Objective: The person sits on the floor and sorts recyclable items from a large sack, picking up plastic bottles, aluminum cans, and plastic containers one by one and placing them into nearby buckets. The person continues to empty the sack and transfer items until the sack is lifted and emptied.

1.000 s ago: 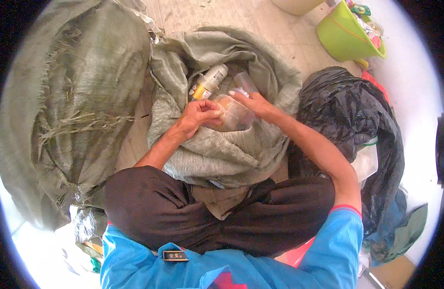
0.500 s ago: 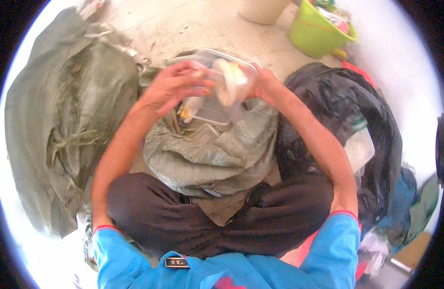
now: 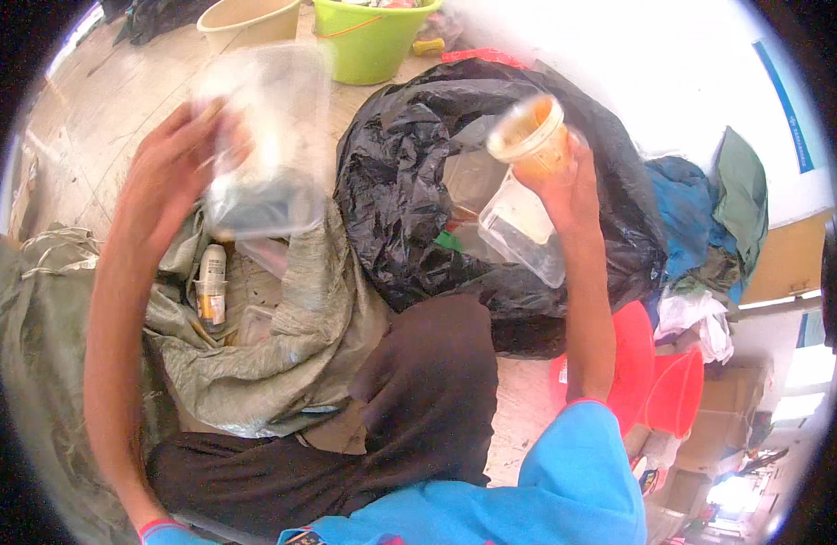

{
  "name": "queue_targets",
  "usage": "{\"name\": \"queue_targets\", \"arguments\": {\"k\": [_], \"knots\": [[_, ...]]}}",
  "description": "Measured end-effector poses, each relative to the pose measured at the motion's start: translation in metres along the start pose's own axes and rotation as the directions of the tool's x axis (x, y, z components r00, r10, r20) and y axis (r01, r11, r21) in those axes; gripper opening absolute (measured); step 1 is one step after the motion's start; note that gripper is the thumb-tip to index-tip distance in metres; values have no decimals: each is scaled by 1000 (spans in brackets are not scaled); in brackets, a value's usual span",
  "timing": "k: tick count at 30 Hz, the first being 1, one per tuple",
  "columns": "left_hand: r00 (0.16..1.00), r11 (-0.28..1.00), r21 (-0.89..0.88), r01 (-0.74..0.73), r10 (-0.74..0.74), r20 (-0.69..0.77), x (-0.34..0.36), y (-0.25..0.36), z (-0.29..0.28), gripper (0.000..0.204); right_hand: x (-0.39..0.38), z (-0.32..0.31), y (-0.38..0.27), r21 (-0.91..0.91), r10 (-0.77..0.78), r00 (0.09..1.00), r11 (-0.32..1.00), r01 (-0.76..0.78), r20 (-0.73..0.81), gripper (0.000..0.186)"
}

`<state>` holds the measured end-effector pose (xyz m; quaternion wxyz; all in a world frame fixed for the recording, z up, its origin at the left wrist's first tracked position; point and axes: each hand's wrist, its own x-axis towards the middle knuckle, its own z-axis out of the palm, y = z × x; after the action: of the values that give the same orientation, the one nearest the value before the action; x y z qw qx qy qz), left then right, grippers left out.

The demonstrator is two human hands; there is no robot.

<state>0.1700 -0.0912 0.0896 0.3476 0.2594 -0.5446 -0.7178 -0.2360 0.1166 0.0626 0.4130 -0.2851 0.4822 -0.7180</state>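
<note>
My left hand (image 3: 173, 163) is closed on the edge of a clear rectangular plastic container (image 3: 287, 154), blurred by motion, above the open grey-green woven sack (image 3: 264, 363). In my right hand (image 3: 566, 182) is a small plastic cup (image 3: 530, 132) with orange-brown residue inside, its mouth tilted up. That hand is above the open black plastic bag (image 3: 391, 136). Inside the bag lie clear plastic containers, one with a whitish surface (image 3: 524, 218). A white bottle with a yellow label (image 3: 213, 286) lies within the woven sack.
A lime-green bucket (image 3: 368, 41) filled with items stands beyond the black bag, beside a beige tub (image 3: 246, 23). Red plastic basins (image 3: 627, 363) are at my right. Blue cloth (image 3: 682, 213) is piled near the wall. Another woven sack (image 3: 46, 381) is at far left.
My view has turned right. My hands, close together over the woven sack before, are now apart: the cup has moved right over the black bag, and the container is in my left hand.
</note>
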Motion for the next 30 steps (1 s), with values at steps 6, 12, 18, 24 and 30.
{"name": "queue_targets", "arguments": {"k": [6,12,18,24,30], "knots": [[981,995,41,-90,82,177,97,-59,182,31,-1,-114,19,-251,7,892,959,-135,-452,60],[893,562,785,-259,449,-27,113,-163,227,41,55,-189,60,-763,-306,766,547,-344,-565,65],[876,632,608,-480,378,299,29,-113,126,29,27,-173,62,-929,-505,813,353,-113,-291,35],[975,343,939,-37,218,-41,-5,-98,-52,23,0,-89,22,-932,-619,785,287,222,-3,24],[904,14,925,379,-222,-367,-110,-198,-218,43,-23,114,19,-734,-32,916,588,340,399,20]]}}
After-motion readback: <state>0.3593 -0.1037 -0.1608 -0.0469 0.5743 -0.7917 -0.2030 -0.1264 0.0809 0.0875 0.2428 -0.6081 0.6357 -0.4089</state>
